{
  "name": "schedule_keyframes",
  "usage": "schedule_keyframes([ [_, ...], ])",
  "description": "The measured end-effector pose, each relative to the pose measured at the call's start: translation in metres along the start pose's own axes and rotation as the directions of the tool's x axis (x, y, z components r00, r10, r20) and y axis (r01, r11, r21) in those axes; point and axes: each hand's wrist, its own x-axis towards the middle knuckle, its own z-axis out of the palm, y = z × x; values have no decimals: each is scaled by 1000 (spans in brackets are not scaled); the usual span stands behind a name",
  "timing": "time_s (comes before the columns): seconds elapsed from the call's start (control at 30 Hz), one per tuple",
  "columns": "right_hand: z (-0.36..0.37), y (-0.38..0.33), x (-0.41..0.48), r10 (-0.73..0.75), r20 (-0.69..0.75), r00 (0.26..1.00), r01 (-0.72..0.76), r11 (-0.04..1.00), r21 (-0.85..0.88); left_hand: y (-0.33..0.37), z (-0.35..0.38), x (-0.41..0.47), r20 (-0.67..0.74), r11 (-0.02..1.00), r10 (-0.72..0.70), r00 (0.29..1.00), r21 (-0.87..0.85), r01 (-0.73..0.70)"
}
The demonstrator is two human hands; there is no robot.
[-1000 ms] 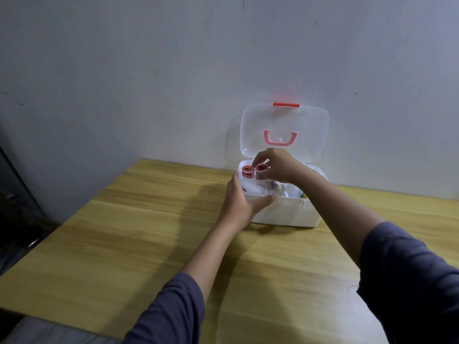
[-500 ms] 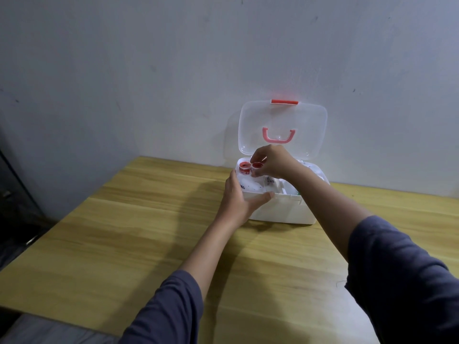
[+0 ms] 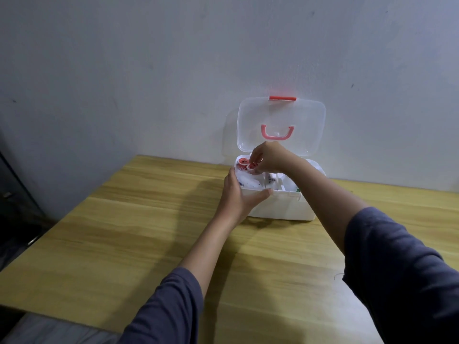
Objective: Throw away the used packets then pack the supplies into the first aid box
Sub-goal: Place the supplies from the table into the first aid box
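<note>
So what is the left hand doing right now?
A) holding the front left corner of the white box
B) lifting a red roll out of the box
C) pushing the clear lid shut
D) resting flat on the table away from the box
A: the left hand grips the front left corner of the white box, thumb along its front rim, while the clear lid stands open.

We see a light wooden table [image 3: 124,244] with broad bare room across its left and near side. A white plastic first aid box [image 3: 285,207] stands at the far edge against a grey-white wall [image 3: 173,70], its clear lid with pink handle [image 3: 280,125] upright, closing off any approach from behind. The left hand [image 3: 238,194] clasps the box's near-left corner; the right hand [image 3: 268,157] sits over the left compartment, pinching a small red-and-white tape roll [image 3: 252,166], beside another roll [image 3: 242,161]. The box's right half lies uncovered from above.
</note>
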Motion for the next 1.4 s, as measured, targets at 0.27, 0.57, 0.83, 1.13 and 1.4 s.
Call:
schedule_keyframes([
  [0.27,4,6,2,31,-16,999,-30,998,52,-3,-1,0,19,1000,-10,1000,28,9],
  [0.57,4,8,0,21,-106,994,-14,998,62,0,-2,-3,30,999,-16,999,28,15],
  [0.83,-52,43,2,235,-738,632,122,911,395,-6,-3,-3,30,1000,10,999,29,-10],
  [1.13,-69,83,37,503,-653,566,38,775,630,-17,1,2,3,997,69,998,-19,-69],
  [1.4,-65,80,-9,454,-668,589,123,767,630,-21,1,5,24,998,52,998,-36,-51],
])
